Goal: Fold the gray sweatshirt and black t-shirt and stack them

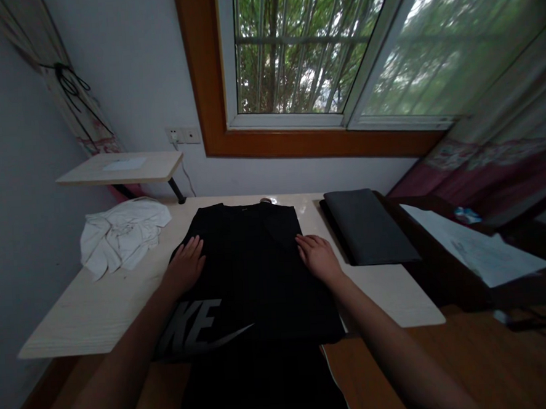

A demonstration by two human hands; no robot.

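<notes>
A black T-shirt (253,261) lies spread flat on the light wooden table (384,293), its collar toward the wall. Part of a grey printed logo shows near its lower left. My left hand (187,265) rests flat on the shirt's left side, fingers stretched out. On the opposite side, my right hand (317,257) lies with extended fingers on the shirt's right edge. Neither hand grips the cloth. The shirt's lower edge reaches the front edge of the table, close to my body.
A crumpled white cloth (120,235) lies at the left, below a small raised shelf (145,169). Two stacked black folders or flat cases (371,226) sit at the right. Beyond them, a dark surface holds a paper sheet (479,247). The window (310,54) is behind.
</notes>
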